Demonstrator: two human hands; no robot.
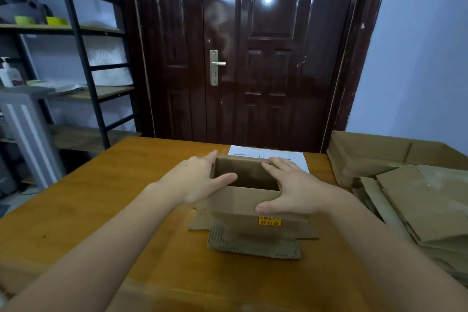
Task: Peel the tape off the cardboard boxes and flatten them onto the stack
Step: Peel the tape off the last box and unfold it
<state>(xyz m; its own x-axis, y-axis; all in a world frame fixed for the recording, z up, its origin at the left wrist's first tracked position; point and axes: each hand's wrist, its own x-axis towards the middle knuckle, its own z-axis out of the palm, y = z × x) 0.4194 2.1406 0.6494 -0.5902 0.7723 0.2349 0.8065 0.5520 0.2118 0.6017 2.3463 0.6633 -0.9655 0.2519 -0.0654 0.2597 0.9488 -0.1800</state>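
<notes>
— Where's the box they're working on?

— The small cardboard box (249,204) stands in the middle of the wooden surface (83,210), open at the top, with its bottom flaps splayed out flat around it. There's a red and yellow sticker (270,220) on the near wall.

— And the hands?

— One on each side. The left hand (200,180) lies against the box's left wall, fingers straight, thumb reaching over the rim into the opening. The right hand (291,189) is spread wide over the right corner, thumb pressed on the near wall and fingers stretched along the top edge. Neither is curled round anything; both just press flat on the cardboard.

— Any tape visible?

— I can't tell from here.

— And the stack?

— The stack of flattened cardboard (417,202) lies at the right edge of the surface, well apart from the box, the sheets lying unevenly. A white sheet of paper (273,156) lies just behind the box, and beyond it is a dark door (253,45). A metal shelf rack (76,58) stands to the left.
</notes>
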